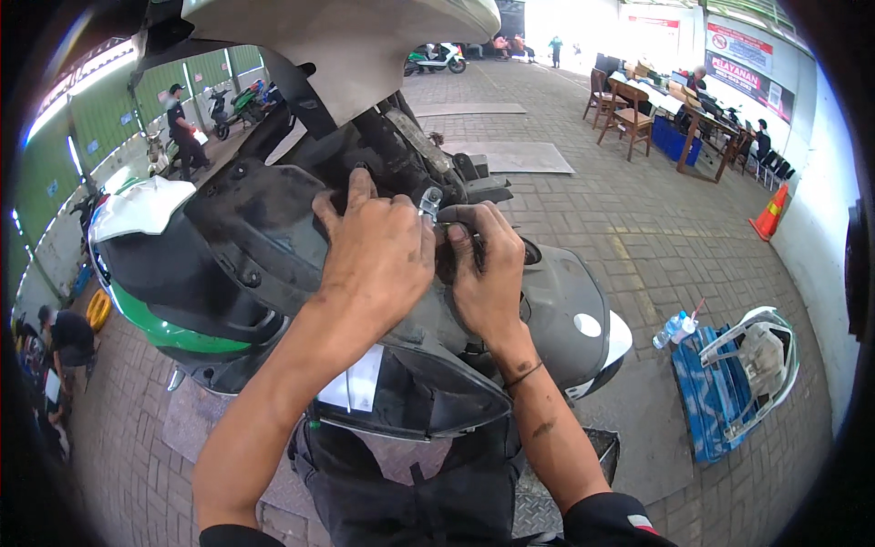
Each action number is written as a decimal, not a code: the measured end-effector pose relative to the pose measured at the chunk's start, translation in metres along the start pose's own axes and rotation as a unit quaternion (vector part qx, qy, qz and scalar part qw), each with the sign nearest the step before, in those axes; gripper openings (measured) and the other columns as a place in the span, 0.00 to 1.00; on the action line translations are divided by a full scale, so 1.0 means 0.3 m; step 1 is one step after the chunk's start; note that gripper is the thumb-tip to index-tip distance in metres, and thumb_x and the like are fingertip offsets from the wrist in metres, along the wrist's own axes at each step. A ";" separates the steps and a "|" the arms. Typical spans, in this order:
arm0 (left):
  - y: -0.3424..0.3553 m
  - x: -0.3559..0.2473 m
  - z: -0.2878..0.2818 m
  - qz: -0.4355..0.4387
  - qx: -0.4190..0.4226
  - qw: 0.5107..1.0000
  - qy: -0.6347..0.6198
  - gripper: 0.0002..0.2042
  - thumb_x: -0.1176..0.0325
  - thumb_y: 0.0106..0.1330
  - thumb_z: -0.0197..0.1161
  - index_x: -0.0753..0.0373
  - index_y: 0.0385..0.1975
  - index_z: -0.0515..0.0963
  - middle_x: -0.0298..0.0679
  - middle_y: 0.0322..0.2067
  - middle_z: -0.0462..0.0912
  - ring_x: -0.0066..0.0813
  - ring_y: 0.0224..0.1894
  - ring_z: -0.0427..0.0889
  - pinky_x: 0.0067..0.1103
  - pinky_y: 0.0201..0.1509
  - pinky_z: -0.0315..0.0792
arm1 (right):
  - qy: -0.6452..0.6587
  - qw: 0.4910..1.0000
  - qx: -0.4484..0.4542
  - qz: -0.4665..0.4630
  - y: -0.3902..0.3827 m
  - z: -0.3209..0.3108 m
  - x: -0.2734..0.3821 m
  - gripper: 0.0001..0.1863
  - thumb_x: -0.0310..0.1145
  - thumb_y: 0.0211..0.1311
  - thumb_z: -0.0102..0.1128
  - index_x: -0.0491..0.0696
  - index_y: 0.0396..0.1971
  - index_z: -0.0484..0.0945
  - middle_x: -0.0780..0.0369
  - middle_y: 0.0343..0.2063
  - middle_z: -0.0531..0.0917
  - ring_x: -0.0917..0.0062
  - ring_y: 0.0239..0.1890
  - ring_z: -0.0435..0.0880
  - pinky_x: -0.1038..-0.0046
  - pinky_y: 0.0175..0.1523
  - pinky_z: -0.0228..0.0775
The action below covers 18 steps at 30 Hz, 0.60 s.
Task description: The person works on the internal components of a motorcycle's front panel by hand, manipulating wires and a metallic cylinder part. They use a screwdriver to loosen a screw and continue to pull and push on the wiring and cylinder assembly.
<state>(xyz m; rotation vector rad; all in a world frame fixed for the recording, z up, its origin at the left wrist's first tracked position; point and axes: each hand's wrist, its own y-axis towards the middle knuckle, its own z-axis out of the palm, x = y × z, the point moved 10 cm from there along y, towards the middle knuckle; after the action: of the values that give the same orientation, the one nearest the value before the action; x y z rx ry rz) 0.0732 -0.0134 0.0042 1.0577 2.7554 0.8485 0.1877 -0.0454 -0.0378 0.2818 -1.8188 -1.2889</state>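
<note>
My left hand rests on the dark inner body of a scooter, its visible fingers apart, bent and reaching over the black plastic. Its thumb side is beside a small silver bracket. Just right of that bracket, my right hand is closed in a pinch; what sits between thumb and forefinger is too small and shadowed to name. A pale cowl rises above both hands. A grey and white front section lies to the right, and green and white bodywork to the left.
Right on the paving lie a removed frame-like part, blue case and bottles, with a traffic cone behind. Back right stands a table with chairs and people. At left, two people are near other scooters.
</note>
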 end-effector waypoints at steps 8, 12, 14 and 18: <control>-0.002 0.012 -0.016 0.006 -0.016 0.999 -0.047 0.13 0.66 0.71 0.61 0.73 0.38 0.82 0.62 0.40 0.84 0.58 0.62 0.72 0.64 0.63 0.60 | -0.009 1.000 -0.008 -0.022 -0.002 -0.005 0.017 0.06 0.21 0.69 0.62 0.39 0.43 0.81 0.51 0.35 0.82 0.51 0.37 0.83 0.58 0.42 0.74; -0.009 0.000 -0.009 0.012 -0.023 1.000 -0.004 0.11 0.68 0.70 0.62 0.72 0.38 0.82 0.63 0.40 0.84 0.58 0.61 0.72 0.64 0.64 0.60 | 0.004 1.000 -0.005 -0.015 -0.003 0.002 0.016 0.06 0.20 0.69 0.62 0.38 0.43 0.81 0.51 0.35 0.81 0.52 0.36 0.82 0.58 0.42 0.73; -0.010 0.008 -0.018 -0.003 -0.042 0.999 -0.018 0.10 0.69 0.70 0.61 0.71 0.37 0.82 0.61 0.40 0.83 0.58 0.60 0.72 0.64 0.63 0.60 | -0.004 1.000 -0.006 -0.029 -0.002 0.003 0.019 0.06 0.20 0.69 0.62 0.38 0.43 0.81 0.51 0.34 0.81 0.52 0.35 0.82 0.59 0.41 0.73; -0.012 0.015 -0.040 -0.011 -0.068 0.997 -0.045 0.10 0.68 0.70 0.61 0.71 0.37 0.82 0.59 0.40 0.83 0.57 0.60 0.72 0.65 0.63 0.60 | -0.016 0.999 -0.010 -0.034 -0.003 0.000 0.019 0.05 0.20 0.69 0.62 0.38 0.43 0.81 0.51 0.34 0.81 0.53 0.35 0.81 0.59 0.41 0.73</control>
<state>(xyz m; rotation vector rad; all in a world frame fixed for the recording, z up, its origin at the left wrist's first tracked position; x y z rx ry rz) 0.0645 -0.0182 0.0130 1.0138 2.5895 0.9442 0.1841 -0.0494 -0.0357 0.3169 -1.8371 -1.3655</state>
